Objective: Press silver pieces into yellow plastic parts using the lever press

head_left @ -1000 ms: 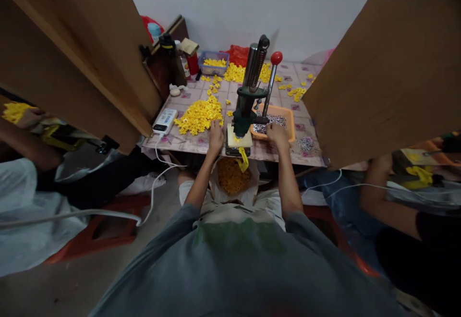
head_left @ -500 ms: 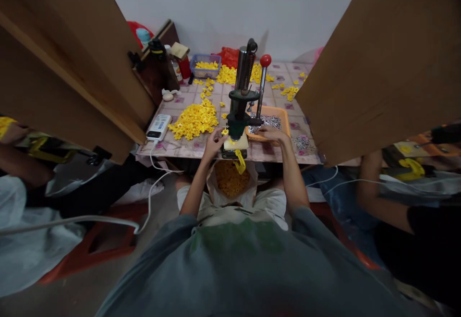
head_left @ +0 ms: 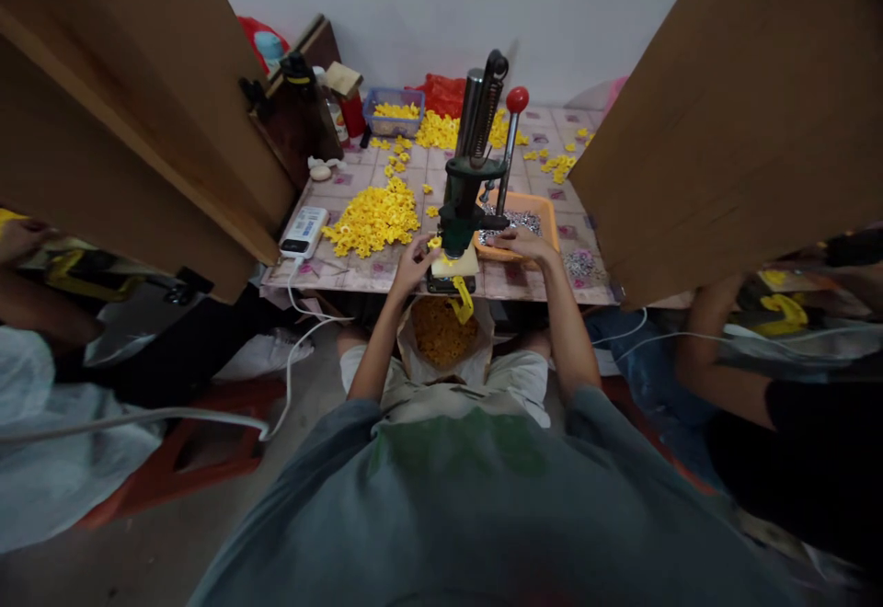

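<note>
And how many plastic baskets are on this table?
2: a blue basket at the back left, an orange basket right of the press. The brown boards may hide more.

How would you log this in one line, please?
left hand: holding yellow flower-shaped piece; right hand: over orange plastic tray; green metal press: between

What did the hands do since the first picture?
The left hand moved right, from the yellow pile to the press, and now holds a yellow flower piece. The right hand slid left, closer to the press; I can't tell whether it holds anything. The red-knobbed lever and orange tray stayed put.
</note>
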A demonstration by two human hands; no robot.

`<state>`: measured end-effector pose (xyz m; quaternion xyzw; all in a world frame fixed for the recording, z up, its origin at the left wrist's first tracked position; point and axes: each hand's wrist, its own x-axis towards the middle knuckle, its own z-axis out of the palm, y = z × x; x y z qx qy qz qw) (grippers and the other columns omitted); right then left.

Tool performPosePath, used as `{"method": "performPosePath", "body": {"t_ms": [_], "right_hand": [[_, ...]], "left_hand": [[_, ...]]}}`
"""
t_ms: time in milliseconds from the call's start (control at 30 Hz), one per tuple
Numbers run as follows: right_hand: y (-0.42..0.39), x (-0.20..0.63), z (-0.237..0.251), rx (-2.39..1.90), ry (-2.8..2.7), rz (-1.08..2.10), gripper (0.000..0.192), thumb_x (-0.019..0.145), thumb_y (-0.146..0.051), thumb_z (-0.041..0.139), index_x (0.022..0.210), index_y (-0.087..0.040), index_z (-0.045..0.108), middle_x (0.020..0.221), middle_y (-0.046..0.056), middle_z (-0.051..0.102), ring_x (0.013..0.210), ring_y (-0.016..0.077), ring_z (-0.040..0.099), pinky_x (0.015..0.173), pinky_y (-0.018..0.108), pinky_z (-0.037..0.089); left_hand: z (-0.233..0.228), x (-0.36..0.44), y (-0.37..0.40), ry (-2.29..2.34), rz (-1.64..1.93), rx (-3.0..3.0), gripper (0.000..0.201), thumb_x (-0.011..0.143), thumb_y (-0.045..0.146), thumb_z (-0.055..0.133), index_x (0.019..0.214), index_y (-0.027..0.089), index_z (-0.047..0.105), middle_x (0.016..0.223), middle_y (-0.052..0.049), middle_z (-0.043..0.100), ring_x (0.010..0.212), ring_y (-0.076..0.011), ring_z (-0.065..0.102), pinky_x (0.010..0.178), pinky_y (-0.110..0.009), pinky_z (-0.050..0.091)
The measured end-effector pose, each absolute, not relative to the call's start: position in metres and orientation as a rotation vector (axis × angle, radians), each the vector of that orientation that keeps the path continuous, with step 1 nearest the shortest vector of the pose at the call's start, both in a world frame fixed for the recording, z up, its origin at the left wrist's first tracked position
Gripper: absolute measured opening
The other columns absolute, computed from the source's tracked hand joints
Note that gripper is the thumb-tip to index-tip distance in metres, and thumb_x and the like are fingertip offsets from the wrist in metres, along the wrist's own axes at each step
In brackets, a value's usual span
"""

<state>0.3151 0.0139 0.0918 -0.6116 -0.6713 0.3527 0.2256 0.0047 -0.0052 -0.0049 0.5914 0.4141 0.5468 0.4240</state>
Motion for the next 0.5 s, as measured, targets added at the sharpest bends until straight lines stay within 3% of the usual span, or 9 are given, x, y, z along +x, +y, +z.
{"method": "performPosePath", "body": {"t_ms": [100,200,333,500], "right_hand": [[0.013,0.311,0.093,-1.671,-1.703,0.971,0.04,0.077,-0.048,0.09,0.092,-0.012,0.083,0.09,0.009,0.081,0.087,0.0225,0.068,0.08,0.031,0.054],[0.008,0.31,0.094,-1.692,-1.601,0.689,0.034,0.083,-0.042,0.082,0.093,-0.01,0.081,0.094,0.014,0.081,0.09,0.0251,0.07,0.083,0.034,0.056],[-0.014,0.305,0.092,-1.574,-1.605,0.388,0.034,0.098,-0.042,0.062,0.099,-0.015,0.08,0.104,0.014,0.082,0.096,0.0262,0.072,0.09,0.036,0.056],[-0.054,0.265,0.067,-1.385,-1.886,0.356,0.033,0.106,-0.043,0.058,0.103,-0.021,0.082,0.107,0.011,0.082,0.102,0.0281,0.071,0.097,0.041,0.054]], "left_hand": [[-0.002,0.005,-0.007,1.043,1.357,1.481,0.066,0.088,0.072,0.079,0.129,0.021,0.071,0.117,-0.009,0.073,0.077,-0.0141,0.057,0.07,-0.027,0.046],[-0.001,0.006,-0.008,1.027,1.356,1.466,0.066,0.088,0.072,0.079,0.13,0.021,0.07,0.121,-0.01,0.073,0.076,-0.0137,0.056,0.07,-0.027,0.046],[-0.001,0.007,-0.007,0.996,1.365,1.472,0.067,0.086,0.07,0.081,0.131,0.021,0.071,0.127,-0.013,0.074,0.076,-0.0143,0.058,0.071,-0.029,0.048],[-0.005,0.009,-0.002,0.956,1.341,1.474,0.07,0.082,0.068,0.086,0.129,0.018,0.073,0.128,-0.015,0.075,0.074,-0.0126,0.057,0.068,-0.027,0.048]]}}
